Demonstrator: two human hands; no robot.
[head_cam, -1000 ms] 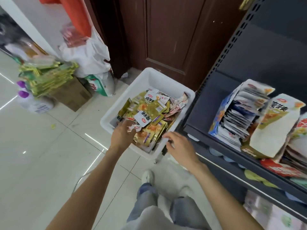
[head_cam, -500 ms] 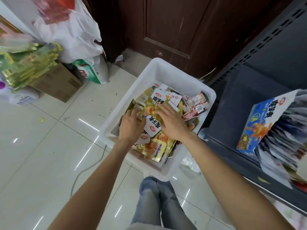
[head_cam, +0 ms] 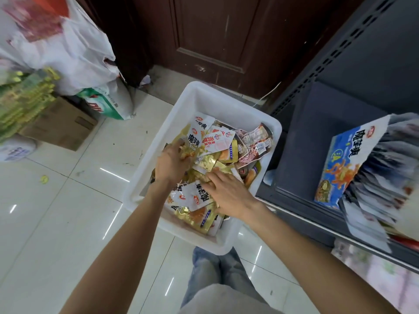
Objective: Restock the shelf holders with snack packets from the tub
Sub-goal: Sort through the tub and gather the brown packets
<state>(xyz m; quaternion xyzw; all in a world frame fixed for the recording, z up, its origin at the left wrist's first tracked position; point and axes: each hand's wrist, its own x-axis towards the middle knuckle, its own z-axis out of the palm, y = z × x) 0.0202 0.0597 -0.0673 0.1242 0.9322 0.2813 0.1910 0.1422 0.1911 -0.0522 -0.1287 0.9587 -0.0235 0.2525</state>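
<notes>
Both hands are down in the white plastic tub (head_cam: 229, 103), which sits on the shiny tiled floor (head_cam: 56, 211). The pile of gold and white snack packets (head_cam: 204, 162) lies under the fingers (head_cam: 212, 175). Right of the fingers stands the dark metal shelf (head_cam: 299, 159), with the blue cardboard packet holder (head_cam: 340, 164) on it. Far left of the fingers sits the brown cardboard box (head_cam: 61, 125), beside the white plastic bag (head_cam: 74, 53).

Shop: stocked shelf (head_cam: 340, 155), snack packets (head_cam: 374, 184)

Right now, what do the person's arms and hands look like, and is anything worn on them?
Both forearms are bare, with no sleeves in view. The left hand and right hand wear no gloves; no watch, ring or bracelet shows.
</notes>
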